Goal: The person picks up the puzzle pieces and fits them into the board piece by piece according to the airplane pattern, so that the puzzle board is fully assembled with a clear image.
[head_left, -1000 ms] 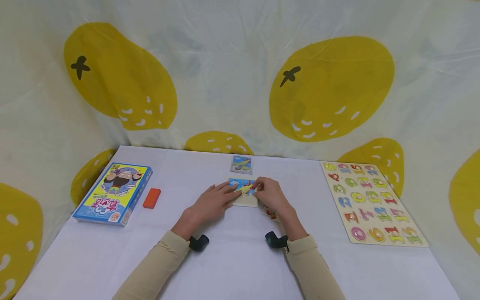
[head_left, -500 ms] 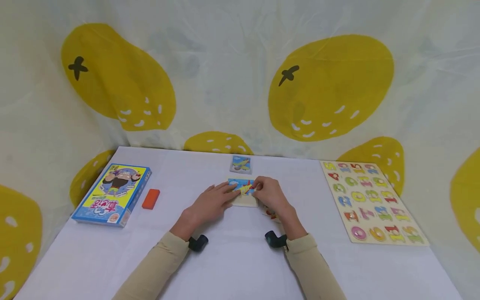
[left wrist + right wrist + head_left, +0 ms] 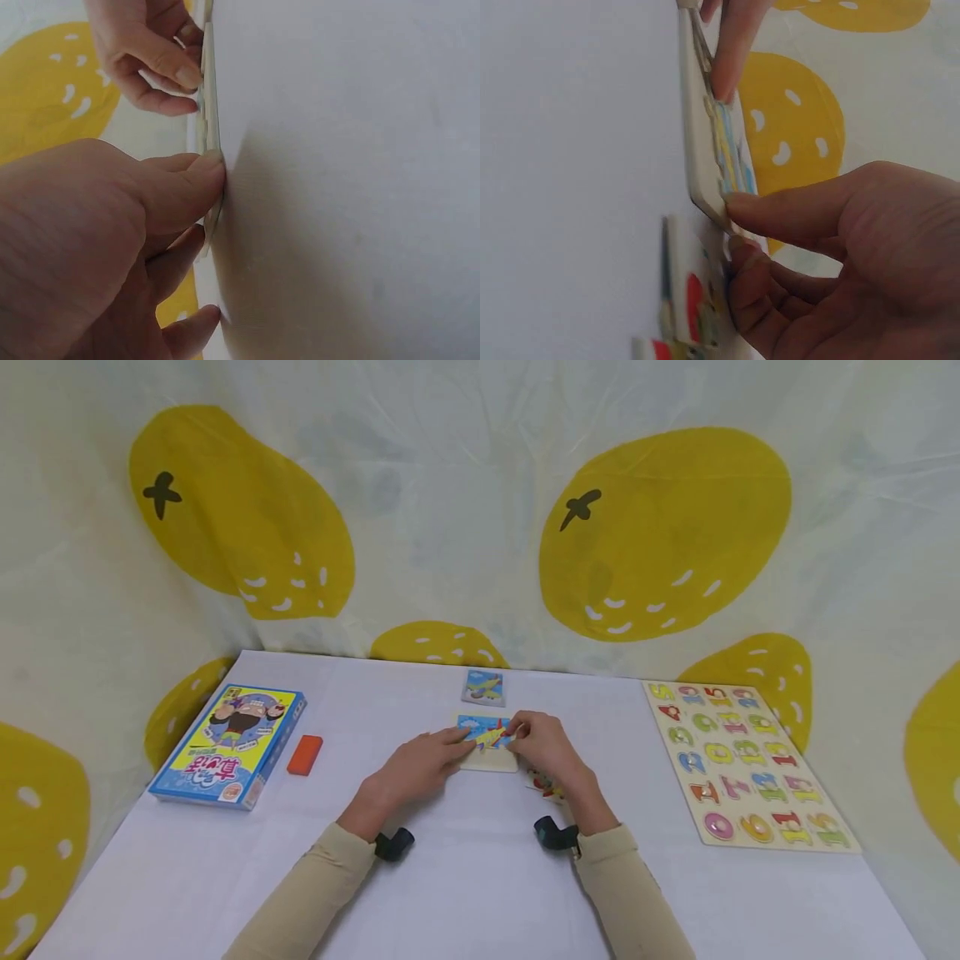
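A jigsaw puzzle board with a pale wooden rim lies mid-table, its picture a yellow plane on blue sky. My left hand rests at its left side, fingers fairly straight over the picture and thumb at the near edge. My right hand is at the right side; its thumb and index finger pinch what looks like a puzzle piece at the board's edge, mostly hidden by the fingertips. Loose puzzle pieces with red parts lie just below the right hand, partly covered by it.
Behind the board is a small plane picture card. On the left lie a blue-and-yellow game box and an orange block. A wooden number board lies far right. A patterned cloth hangs behind the table.
My left fingers have drawn slightly back, showing a little more of the picture. My right hand stays at the board's right side with only small movement.
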{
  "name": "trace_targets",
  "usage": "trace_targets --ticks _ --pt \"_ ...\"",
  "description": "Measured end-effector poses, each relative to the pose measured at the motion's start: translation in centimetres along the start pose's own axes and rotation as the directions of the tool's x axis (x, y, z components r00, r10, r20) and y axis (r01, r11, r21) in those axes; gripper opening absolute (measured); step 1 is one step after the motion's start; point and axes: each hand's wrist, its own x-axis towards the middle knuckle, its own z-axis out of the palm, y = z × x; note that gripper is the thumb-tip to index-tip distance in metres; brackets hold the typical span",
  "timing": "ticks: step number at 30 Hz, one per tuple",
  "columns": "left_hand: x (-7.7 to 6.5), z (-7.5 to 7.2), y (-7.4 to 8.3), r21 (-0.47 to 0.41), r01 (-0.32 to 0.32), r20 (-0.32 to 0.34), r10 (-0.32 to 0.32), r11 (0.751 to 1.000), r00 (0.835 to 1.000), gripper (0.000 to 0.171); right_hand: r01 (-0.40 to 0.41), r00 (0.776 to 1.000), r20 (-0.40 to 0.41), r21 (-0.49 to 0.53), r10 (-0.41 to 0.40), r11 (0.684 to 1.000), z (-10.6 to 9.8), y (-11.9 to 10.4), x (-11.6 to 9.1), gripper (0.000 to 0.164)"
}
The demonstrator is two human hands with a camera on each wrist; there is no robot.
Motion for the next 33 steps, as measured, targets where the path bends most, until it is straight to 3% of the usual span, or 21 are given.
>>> trace_targets --ticks 7,12,19,26,33 --pt "-0.1 0.1 -0.1 0.016 0.028 0.007 -0.028 0.999 1.0 0.049 0.017 0.989 0.148 -0.017 -0.014 1.0 -1.6 0.6 -0.7 0.03" --pt "-0.2 0.0 0.0 -0.011 0.034 -0.01 -0.035 0.999 0.999 0.047 0.05 0.975 0.218 -0.051 -0.038 0.997 -2.5 0.7 -1.6 0.026" --pt "-0.3 -0.1 0.1 -0.038 0.01 -0.033 -0.012 0.999 0.999 0.047 0.037 0.974 0.227 -0.108 -0.012 0.993 -3.1 1.2 -2.5 0.021" --pt "-0.4 -0.4 -0.2 -0.053 0.023 -0.002 -0.023 0.998 1.0 0.048 -0.019 0.961 0.265 -0.222 0.079 0.975 -3.2 0.5 -3.9 0.034" --pt "-0.3 -0.6 -0.3 -0.066 0.048 0.037 -0.046 0.997 0.998 0.052 -0.109 0.962 0.23 -0.162 0.145 0.981 -2.7 0.1 -4.2 0.03"
